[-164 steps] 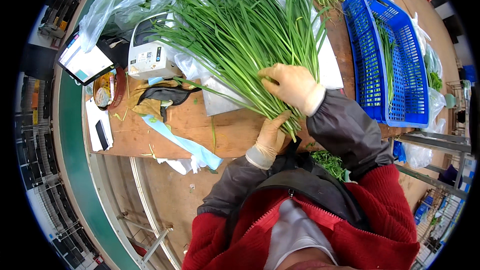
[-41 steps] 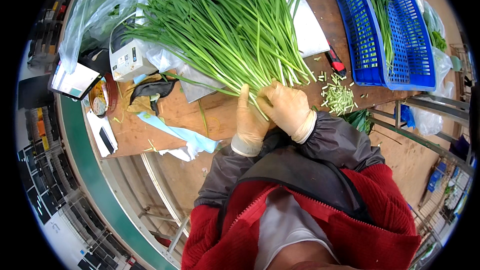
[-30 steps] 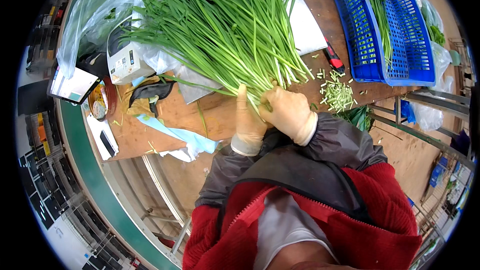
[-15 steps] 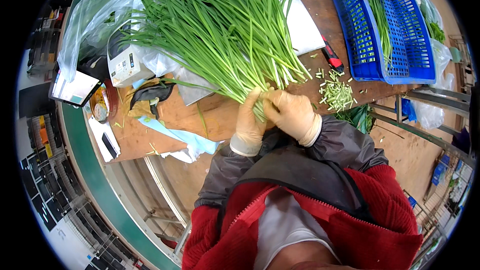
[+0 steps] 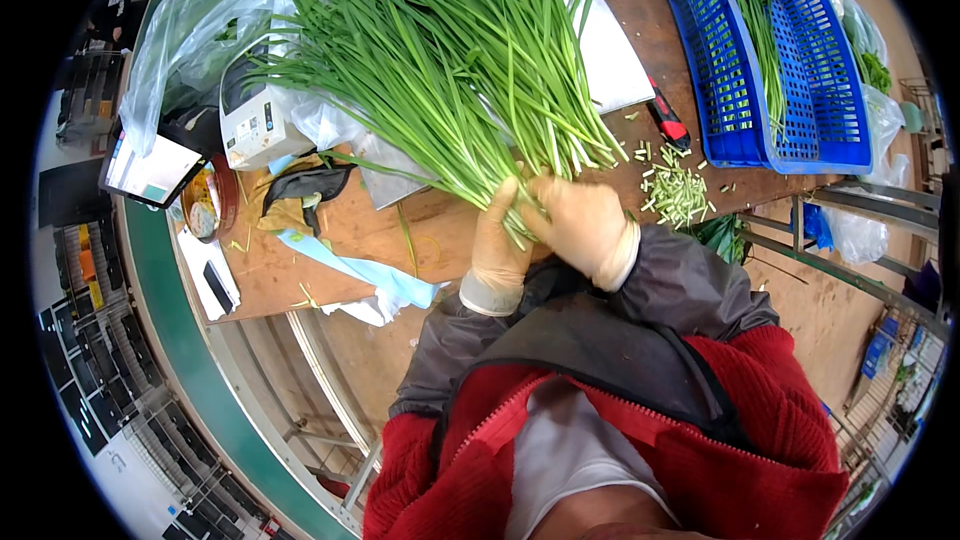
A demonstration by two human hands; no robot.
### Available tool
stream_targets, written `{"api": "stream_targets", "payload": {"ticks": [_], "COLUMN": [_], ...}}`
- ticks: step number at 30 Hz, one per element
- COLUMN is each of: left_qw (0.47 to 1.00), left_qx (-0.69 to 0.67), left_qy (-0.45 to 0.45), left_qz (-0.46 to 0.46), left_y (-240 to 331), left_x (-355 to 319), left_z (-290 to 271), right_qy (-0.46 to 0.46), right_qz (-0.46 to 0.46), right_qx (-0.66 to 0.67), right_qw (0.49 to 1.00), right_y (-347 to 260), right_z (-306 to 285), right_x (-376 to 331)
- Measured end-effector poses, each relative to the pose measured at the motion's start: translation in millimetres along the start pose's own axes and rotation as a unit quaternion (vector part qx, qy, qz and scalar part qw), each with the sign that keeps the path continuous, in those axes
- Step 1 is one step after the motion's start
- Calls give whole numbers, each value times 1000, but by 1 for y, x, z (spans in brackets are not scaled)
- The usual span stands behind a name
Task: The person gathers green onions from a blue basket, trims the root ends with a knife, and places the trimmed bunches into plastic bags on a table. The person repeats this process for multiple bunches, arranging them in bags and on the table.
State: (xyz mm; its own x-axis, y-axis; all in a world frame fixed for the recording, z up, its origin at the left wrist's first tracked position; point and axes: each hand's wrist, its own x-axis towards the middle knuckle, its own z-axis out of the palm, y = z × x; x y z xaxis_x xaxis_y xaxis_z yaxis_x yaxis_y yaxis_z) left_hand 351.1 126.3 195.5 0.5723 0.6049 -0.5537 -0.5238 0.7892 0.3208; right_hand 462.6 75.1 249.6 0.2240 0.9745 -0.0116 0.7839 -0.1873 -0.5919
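Note:
A long bunch of green garlic chives with pale stalk ends lies over the table, its leaves pointing away from me. My left hand, in a cream glove, is closed round the lower stalks, and the cut ends show below its fingers. Against the same stalks, my gloved right hand is closed, its fingertips partly hidden and a little blurred. A second sheaf of garlic chives lies just beyond, its white ends fanned out. Short trimmed stalk pieces are heaped right of my right hand.
On the wooden table, a red and black utility knife lies beside a blue plastic basket holding more greens. Farther left are a white label printer, a tablet screen, clear plastic bags and a blue cloth strip.
My right hand has shifted slightly, its fingers turning at the stalks. My left hand keeps its hold on the bunch, and the view has moved a little.

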Motion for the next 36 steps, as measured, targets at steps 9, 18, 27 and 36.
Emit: {"api": "stream_targets", "payload": {"ticks": [9, 18, 27, 36], "left_qw": [996, 978, 993, 995], "left_qx": [78, 181, 113, 67], "left_qy": [-19, 20, 25, -50], "left_qz": [31, 104, 26, -53], "left_y": [2, 1, -1, 5], "left_x": [6, 2, 22, 21], "left_z": [-2, 12, 28, 41], "right_qy": [102, -6, 120, 20], "right_qz": [96, 88, 227, 89], "right_qx": [37, -21, 158, -105], "right_qw": [989, 996, 954, 990], "right_y": [0, 12, 63, 27], "right_z": [-40, -24, -34, 11], "right_x": [-2, 5, 26, 11]}}
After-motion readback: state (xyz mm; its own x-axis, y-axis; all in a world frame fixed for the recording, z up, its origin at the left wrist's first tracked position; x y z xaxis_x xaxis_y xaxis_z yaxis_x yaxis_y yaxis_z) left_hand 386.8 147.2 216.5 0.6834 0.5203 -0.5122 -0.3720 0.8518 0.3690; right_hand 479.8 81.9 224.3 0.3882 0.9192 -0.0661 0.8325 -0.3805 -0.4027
